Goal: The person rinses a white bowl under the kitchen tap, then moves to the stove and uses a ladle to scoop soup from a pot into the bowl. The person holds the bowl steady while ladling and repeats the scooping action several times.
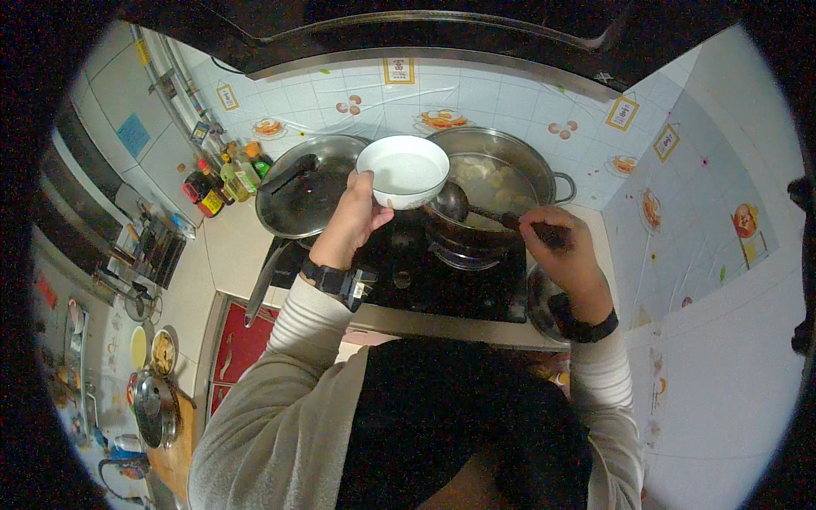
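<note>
Held up over the middle of the hob, a white bowl rests in my left hand, thumb at its rim and fingers beneath. Pale liquid or the bare white inside shows in it; I cannot tell which. My right hand grips the dark handle of a ladle, whose bowl hangs at the near left rim of a large steel pot, close by the white bowl. Inside the pot, pale lumps of food sit in cloudy liquid.
A frying pan with a dark utensil lying in it stands left on the black hob. Sauce bottles crowd the back left corner. A round lid lies right of the hob. Overhead hangs a range hood. Dishes line the left counter.
</note>
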The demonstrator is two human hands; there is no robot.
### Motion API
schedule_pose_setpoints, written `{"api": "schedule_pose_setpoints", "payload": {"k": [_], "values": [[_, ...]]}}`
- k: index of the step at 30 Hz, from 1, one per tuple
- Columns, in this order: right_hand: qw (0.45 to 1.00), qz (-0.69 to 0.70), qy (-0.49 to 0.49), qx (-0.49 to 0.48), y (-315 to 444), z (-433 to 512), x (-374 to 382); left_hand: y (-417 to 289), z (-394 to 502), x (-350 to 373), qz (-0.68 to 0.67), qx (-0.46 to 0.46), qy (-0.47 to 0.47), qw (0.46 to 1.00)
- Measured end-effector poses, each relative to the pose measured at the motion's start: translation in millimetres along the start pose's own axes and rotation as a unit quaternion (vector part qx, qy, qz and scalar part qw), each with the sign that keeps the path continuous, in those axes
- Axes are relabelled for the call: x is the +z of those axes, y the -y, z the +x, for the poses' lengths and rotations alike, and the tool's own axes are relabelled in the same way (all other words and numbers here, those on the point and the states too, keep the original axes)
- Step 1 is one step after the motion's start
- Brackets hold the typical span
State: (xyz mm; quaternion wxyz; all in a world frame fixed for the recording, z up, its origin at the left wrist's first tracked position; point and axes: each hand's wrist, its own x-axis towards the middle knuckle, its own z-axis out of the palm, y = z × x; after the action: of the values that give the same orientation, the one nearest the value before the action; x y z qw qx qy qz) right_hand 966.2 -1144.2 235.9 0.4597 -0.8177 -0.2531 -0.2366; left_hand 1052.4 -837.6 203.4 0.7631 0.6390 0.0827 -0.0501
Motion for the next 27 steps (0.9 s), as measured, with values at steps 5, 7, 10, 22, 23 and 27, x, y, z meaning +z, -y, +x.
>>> {"api": "schedule_pose_setpoints", "payload": {"k": [5, 7, 10, 22, 23, 27], "values": [[1.0, -0.004, 0.003, 0.005, -6, -3, -1, 1, 6, -5, -0.004, -0.014, 0.023, 1.0], [0.999, -0.053, 0.002, -0.013, -8, -2, -4, 1, 5, -4, -0.005, -0.014, 0.024, 1.0], [0.995, -0.102, -0.019, 0.007, -11, -3, -6, 1, 3, -1, -0.002, -0.003, 0.005, 1.0], [0.991, 0.021, -0.116, 0.059, -15, 15, 9, -3, -3, 2, -0.006, -0.001, -0.002, 1.0], [0.988, 0.071, -0.109, 0.079, -14, 16, 12, -4, -4, 2, -0.005, -0.003, -0.002, 1.0], [0.989, 0.07, -0.064, 0.115, -16, 25, 23, -4, -5, 3, 0.0, 0.0, -0.008, 1.0]]}}
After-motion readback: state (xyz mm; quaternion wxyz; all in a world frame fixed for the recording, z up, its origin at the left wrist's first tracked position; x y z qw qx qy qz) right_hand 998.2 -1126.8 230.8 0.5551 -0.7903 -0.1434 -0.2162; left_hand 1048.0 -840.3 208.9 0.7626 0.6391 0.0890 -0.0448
